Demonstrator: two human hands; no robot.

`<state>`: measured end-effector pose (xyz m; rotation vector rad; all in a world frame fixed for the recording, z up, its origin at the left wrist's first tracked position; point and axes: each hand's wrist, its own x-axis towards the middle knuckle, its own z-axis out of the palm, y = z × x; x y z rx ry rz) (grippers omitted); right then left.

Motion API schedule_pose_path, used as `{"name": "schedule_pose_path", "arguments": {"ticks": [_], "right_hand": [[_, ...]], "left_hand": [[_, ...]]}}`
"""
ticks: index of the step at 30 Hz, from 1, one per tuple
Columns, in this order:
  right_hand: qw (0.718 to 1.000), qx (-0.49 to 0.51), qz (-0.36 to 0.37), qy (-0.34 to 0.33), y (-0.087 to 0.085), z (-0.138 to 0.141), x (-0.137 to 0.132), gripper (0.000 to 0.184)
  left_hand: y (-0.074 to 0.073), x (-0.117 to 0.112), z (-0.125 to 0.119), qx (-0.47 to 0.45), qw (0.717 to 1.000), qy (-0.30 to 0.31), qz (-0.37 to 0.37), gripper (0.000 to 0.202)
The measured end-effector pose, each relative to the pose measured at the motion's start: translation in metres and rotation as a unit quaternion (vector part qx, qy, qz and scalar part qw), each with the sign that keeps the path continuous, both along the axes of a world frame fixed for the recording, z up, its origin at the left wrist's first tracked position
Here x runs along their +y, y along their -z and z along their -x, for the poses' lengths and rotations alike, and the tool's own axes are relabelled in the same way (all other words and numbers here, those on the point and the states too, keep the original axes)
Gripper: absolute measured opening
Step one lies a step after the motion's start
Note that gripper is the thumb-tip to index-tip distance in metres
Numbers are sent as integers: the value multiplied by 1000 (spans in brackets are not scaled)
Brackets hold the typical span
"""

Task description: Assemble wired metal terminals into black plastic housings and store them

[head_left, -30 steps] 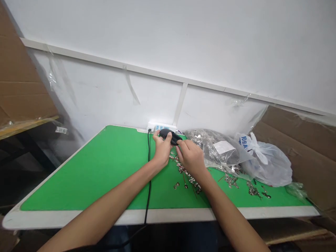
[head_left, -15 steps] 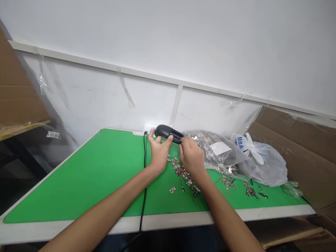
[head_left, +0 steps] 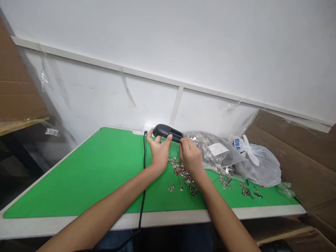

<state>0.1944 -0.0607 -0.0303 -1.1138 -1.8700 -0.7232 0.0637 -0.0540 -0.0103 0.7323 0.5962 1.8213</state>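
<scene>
My left hand grips a black, rounded casing from below and the left, thumb on its near side. It looks like a computer mouse, with a ribbed open recess in its right half. At its right end, my right hand has thumb and forefinger pinched together. What lies between those fingertips, if anything, is too small to make out. Below the hands, small metal contact pieces, some with red wires, are scattered on the green tabletop.
A clear plastic bag of metal parts and a knotted white bag stand at the right. Further small parts lie before them. A black cable runs from a white socket across the table's front edge. Cardboard stands at right.
The view has shifted slightly. Both hands stay at the black casing in nearly the same pose, with the left thumb still on its side.
</scene>
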Motion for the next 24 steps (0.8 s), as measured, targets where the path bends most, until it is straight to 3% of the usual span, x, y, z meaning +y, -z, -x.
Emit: {"name": "schedule_pose_path", "arguments": {"ticks": [6,9,12,15,17,19,22,24], "right_hand": [[999,-21,-13,-42,0,-1,5,23],[998,1,-41,-47,2,-5,8,36],[998,41,-47,-32,6,-15,13,51],[998,56,-31,-13,9,-23,18,51],[998,52,-24,-5,11,-27,20,51],[999,51,-18,-2,12,-28,20,52],[998,67,3,1,15,-30,22,52],[996,85,24,2,14,-32,25,52]], "left_hand": [[-1,16,8,-13,999,18,28,77],[-3,30,22,-38,995,46,78,63],[-9,40,43,-63,984,112,122,45],[-19,41,63,-110,962,211,137,27],[-28,34,74,-142,945,258,139,25],[-36,20,88,-154,942,266,137,20],[-49,-13,121,-122,960,207,145,4],[-58,-38,148,-84,962,177,192,14]]}}
